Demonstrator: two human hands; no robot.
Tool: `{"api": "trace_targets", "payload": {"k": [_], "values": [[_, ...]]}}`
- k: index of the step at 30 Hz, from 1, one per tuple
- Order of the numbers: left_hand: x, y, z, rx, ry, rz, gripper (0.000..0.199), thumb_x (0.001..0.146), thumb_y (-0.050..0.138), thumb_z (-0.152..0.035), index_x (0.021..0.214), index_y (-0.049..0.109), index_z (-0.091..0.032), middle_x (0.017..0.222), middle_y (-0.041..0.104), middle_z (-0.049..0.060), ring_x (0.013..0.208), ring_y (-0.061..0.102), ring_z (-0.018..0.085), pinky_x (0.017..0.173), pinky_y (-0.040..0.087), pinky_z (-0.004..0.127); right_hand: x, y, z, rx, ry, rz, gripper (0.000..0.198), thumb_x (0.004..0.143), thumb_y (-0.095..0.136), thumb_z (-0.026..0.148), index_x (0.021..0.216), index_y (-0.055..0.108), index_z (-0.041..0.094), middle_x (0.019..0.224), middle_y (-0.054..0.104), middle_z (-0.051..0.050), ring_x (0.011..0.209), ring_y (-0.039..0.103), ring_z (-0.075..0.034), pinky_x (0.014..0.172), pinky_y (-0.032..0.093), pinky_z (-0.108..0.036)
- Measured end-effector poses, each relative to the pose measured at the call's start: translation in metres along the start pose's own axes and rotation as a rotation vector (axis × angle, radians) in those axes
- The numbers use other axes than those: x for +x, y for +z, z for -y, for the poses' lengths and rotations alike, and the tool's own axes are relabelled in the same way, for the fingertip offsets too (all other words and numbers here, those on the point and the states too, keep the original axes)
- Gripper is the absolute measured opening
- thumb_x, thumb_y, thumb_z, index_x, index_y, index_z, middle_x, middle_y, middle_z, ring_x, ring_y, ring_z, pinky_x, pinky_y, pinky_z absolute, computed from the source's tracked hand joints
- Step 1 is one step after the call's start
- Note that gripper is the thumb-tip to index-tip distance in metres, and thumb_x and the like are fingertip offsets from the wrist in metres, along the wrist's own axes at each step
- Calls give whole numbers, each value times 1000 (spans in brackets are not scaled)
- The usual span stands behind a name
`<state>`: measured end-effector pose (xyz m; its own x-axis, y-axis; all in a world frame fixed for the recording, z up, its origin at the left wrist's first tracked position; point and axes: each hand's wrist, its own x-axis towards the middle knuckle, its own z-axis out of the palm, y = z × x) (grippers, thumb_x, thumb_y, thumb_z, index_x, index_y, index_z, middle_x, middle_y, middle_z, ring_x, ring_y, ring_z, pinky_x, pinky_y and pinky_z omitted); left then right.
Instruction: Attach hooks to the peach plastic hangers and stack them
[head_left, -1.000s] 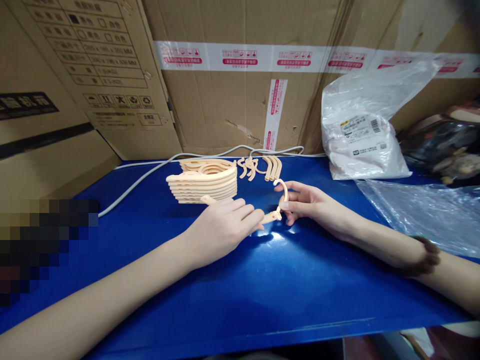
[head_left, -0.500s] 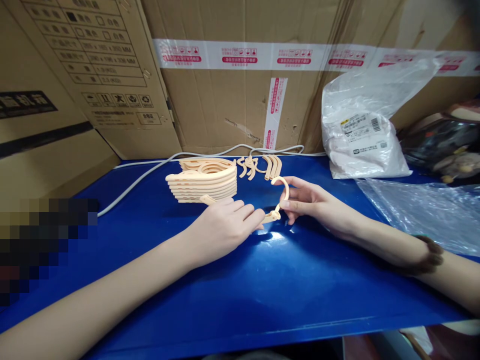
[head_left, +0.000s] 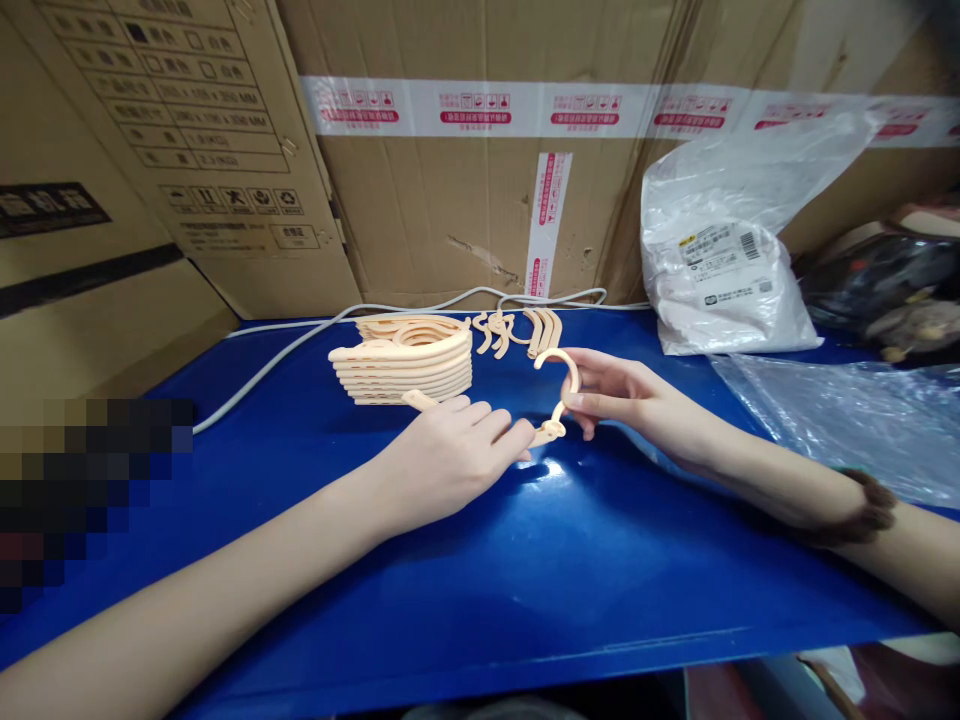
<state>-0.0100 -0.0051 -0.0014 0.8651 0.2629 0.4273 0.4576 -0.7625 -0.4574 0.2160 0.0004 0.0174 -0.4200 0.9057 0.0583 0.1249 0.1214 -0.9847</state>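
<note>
My left hand (head_left: 457, 450) is closed around a beige plastic folding hanger (head_left: 546, 434), whose flat end sticks out past the knuckles at the left. The hanger's curved hook (head_left: 576, 377) rises from its joint at the right. Thumb and fingers of my right hand (head_left: 611, 395) pinch the hook's outer side. Behind my left hand stands a neat stack of beige folded hangers (head_left: 405, 370). Loose beige hooks (head_left: 495, 333) and several curved beige pieces (head_left: 544, 332) lie just right of the stack. My left fingers hide the middle of the held hanger.
Everything rests on a blue tabletop (head_left: 480, 600). Large cardboard boxes (head_left: 450, 210) wall off the back and left. A white plastic bag (head_left: 727, 270) with a label stands at the back right, and clear plastic film (head_left: 847, 430) lies before it. A pale cable (head_left: 270, 380) runs along the back.
The hook has tilted slightly to the left and up at its tip, with my right hand still pinching it. My left hand keeps its hold, almost unmoved.
</note>
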Motion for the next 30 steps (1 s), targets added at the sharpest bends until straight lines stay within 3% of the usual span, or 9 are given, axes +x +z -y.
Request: {"api": "trace_targets", "payload": {"k": [13, 30], "values": [[-1, -3, 1, -19, 31, -24, 12, 97, 42, -21, 92, 52, -18, 66, 54, -2, 56, 51, 16, 54, 32, 30, 1, -2, -2, -1, 1, 60, 38, 81, 65, 25, 117, 58, 17, 77, 59, 1, 63, 48, -11, 63, 40, -28], [1, -5, -1, -13, 44, -37, 27, 101, 35, -28, 84, 54, -18, 60, 54, -2, 52, 50, 15, 51, 31, 30, 2, -7, -5, -122, -44, 142, 45, 84, 60, 24, 128, 55, 18, 79, 57, 0, 65, 47, -12, 63, 40, -27]]}}
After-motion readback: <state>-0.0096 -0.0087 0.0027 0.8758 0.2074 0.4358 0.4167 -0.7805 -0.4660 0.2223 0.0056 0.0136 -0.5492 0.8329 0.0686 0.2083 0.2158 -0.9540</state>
